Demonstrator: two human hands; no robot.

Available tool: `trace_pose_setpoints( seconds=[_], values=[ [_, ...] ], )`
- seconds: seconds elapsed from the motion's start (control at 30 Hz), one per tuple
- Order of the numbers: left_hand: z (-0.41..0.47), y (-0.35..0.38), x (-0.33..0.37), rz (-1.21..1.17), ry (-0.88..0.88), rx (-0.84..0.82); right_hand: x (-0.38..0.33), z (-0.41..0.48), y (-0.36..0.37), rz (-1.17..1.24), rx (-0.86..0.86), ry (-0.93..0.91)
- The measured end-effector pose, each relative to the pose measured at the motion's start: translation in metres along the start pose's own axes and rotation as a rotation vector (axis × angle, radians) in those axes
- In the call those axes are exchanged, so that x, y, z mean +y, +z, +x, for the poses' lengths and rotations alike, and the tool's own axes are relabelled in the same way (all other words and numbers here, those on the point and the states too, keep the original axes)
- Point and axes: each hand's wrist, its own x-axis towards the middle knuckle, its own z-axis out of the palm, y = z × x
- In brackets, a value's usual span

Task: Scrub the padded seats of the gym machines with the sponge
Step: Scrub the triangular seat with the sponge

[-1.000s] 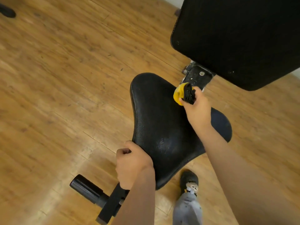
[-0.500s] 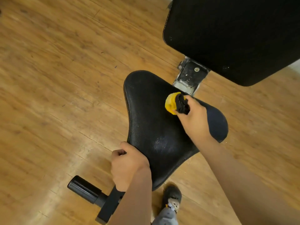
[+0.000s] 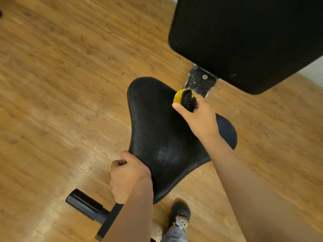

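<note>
A black padded seat (image 3: 157, 130) with a pebbled, slightly damp-looking surface fills the middle of the view. My right hand (image 3: 197, 116) grips a yellow sponge with a black scrub side (image 3: 183, 98) and holds it against the seat's far edge, close to the metal bracket (image 3: 201, 81). My left hand (image 3: 129, 177) is curled over the seat's near left edge, fingers tucked under the rim. A large black backrest pad (image 3: 244, 37) hangs above at the upper right.
Wooden plank floor (image 3: 61, 84) surrounds the machine. A black foam roller on a bar (image 3: 85, 203) sticks out at the lower left, below my left arm. My shoe (image 3: 180, 215) stands beside the seat's front.
The sponge went down the seat toward me, then back up to the far edge near the bracket. My left hand kept its hold on the seat's edge.
</note>
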Motion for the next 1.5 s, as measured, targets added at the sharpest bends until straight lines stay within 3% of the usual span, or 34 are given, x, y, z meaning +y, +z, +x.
trace_pose_setpoints(
  seconds=[0.23,0.43,0.63,0.83,0.9,1.17,1.4,1.5],
  values=[
    [-0.001,-0.002,0.002,0.018,0.022,0.007,-0.002,-0.003,0.010,-0.046,0.100,-0.040],
    [-0.004,-0.003,0.003,0.001,0.008,-0.014,0.008,-0.073,0.000,-0.145,-0.140,-0.281],
    [-0.004,-0.003,0.003,0.017,0.013,-0.006,0.027,-0.027,-0.018,-0.234,0.142,-0.036],
    [-0.006,-0.005,0.005,-0.007,0.012,-0.004,0.006,-0.111,0.008,-0.212,-0.074,-0.222],
    [-0.007,-0.005,0.004,-0.015,0.010,0.003,0.021,-0.109,-0.007,-0.241,-0.070,-0.254],
    [-0.004,-0.002,0.001,-0.026,0.035,0.030,0.068,-0.038,-0.069,-0.333,0.223,0.171],
    [-0.006,-0.003,0.002,-0.036,0.019,0.022,0.037,-0.118,-0.025,-0.314,-0.046,-0.143],
    [-0.006,-0.004,0.002,-0.019,0.027,0.018,0.061,-0.067,-0.055,-0.364,0.069,0.022]
  ],
)
